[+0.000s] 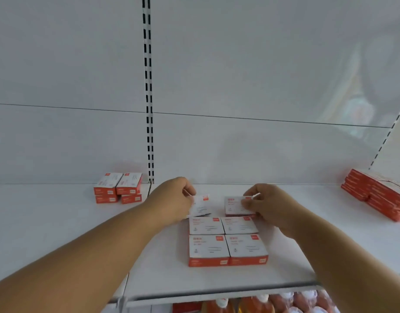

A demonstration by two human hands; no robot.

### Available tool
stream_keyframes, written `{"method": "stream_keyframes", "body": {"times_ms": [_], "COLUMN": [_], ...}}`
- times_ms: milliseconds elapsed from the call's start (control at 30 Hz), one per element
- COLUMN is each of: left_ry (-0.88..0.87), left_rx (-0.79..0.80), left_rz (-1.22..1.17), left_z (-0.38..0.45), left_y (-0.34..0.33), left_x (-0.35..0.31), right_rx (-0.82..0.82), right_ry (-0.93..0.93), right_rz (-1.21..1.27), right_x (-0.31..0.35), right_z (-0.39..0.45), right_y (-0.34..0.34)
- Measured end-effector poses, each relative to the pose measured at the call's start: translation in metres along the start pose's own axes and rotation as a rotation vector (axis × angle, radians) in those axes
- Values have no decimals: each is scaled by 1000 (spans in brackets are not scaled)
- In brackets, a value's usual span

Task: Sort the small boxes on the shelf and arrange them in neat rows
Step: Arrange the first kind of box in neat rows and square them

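now third row: left box [201, 205] tilted in left hand [172, 199] grip, right box [236, 205] pinched by right hand [265, 205], both just behind four-box block [226, 240] mid-shelf [59, 222]. next: square both flush. stacks far left [117, 188], right [379, 195].

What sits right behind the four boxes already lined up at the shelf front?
Behind the four boxes, the left hand holds one box and the right hand holds another. The hands cover part of each.
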State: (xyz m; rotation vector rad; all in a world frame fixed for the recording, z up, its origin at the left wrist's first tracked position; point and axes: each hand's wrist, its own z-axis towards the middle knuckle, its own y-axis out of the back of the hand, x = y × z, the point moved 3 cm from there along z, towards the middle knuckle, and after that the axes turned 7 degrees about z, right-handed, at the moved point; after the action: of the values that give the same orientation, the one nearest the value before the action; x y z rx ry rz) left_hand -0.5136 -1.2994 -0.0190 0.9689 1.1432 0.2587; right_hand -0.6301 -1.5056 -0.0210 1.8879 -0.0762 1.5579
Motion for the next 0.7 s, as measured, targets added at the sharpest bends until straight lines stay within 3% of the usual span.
{"method": "stream_keyframes", "body": {"times_ms": [167,500,700], "left_ry": [72,8,-61], "left_rx": [42,2,-88], "left_rz": [49,211,280], "left_z": [1,-12,-15], "left_y": [-14,-18,-24], "left_x": [0,-3,-5], "right_rx": [83,144,143], "right_ry": [88,153,202], "right_rz": [-280,-319,-507], "right_x": [0,3,8], "right_z": [6,6,3], "right_y": [-4,-12,-15]}}
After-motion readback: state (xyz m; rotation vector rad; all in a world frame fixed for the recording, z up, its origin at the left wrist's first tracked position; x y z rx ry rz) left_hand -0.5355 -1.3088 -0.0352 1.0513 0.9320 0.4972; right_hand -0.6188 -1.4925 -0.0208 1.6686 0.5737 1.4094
